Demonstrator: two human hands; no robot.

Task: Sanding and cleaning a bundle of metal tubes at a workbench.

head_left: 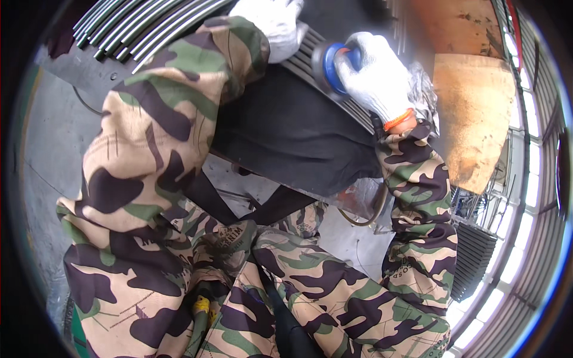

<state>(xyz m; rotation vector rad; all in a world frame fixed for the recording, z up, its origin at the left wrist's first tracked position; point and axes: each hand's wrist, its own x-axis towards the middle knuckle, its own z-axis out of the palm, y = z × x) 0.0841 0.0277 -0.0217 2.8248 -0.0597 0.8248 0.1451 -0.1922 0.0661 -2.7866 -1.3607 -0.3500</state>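
Observation:
My right hand (377,77), in a white knit glove with an orange cuff, is wrapped round a blue round-bodied palm sander (338,64). Its dark disc edge lies against a row of grey metal tubes (355,112) that slants across a black cloth (286,119). Farther left, my left hand (270,27), also gloved in white, rests on the same tubes with its fingers curled. The top edge of the picture cuts off part of that hand. Crinkled silvery plastic (424,98) hangs beside my right wrist.
Several more metal tubes (140,30) lie side by side at the far left. A brown board (474,113) stands on the right. Below it is a dark stack of ribbed pieces (471,259). A curved hose (373,215) hangs under the cloth-covered bench. Grey floor (54,131) shows at left.

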